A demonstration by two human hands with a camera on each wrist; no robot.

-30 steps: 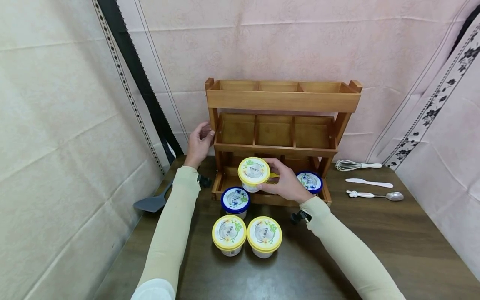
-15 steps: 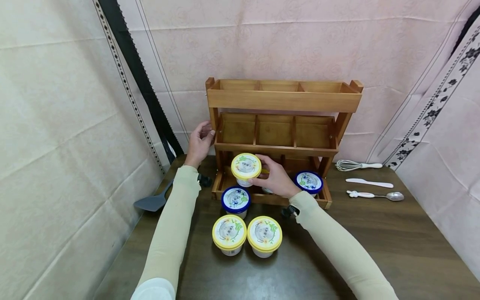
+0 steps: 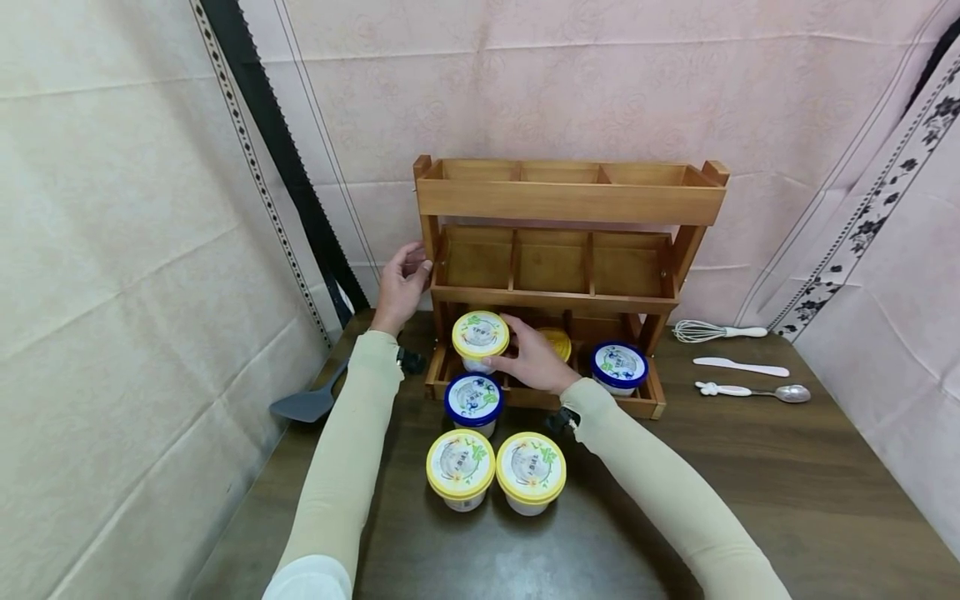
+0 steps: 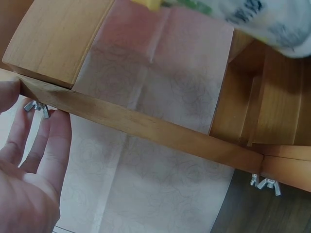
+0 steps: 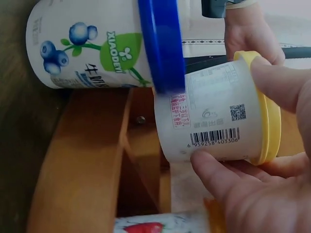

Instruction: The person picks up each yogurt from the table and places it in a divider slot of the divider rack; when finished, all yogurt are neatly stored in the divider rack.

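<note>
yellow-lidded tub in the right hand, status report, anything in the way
Left hand pinching rack at its left side. Right hand gripping yellow-lidded tub near left end of bottom tier. Nearer blue-lidded tub just in front, perhaps in the way.

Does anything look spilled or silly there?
I see no spills. The grey spatula looks odd: it lies alone at the left edge of the table, seeming to poke past it, while the whisk, knife and spoon lie together on the right. The tub in the right hand looks undamaged.
</note>
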